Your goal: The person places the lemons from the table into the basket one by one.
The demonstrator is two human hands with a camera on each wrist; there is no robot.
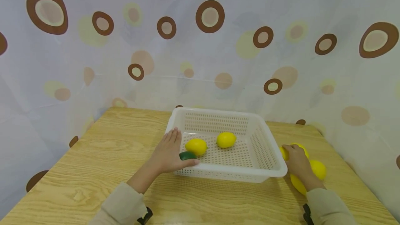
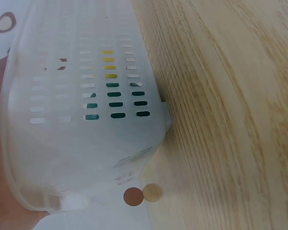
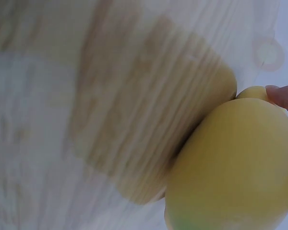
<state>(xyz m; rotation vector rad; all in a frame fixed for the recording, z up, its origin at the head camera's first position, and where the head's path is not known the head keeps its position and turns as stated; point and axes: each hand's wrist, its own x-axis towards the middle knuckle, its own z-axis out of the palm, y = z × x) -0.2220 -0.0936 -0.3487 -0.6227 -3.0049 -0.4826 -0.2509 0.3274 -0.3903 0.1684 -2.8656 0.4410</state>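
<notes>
Lemon (image 1: 284, 153) gripped in the right hand (image 1: 298, 162) shows in the head view just outside the right wall of the white basket (image 1: 231, 170); its long axis we cannot tell. The left hand (image 1: 165, 153), fingers straight, rests on the basket's near-left corner. Inside we see two lemons (image 1: 226, 140) and a green fruit (image 1: 187, 156); other yellow fruits (image 1: 318, 170) lie beside the right hand on the tabletop (image 1: 231, 204). In the left wrist view, slots reveal green and yellow. In the right wrist view, we see a fingertip touching yellow fruit.
</notes>
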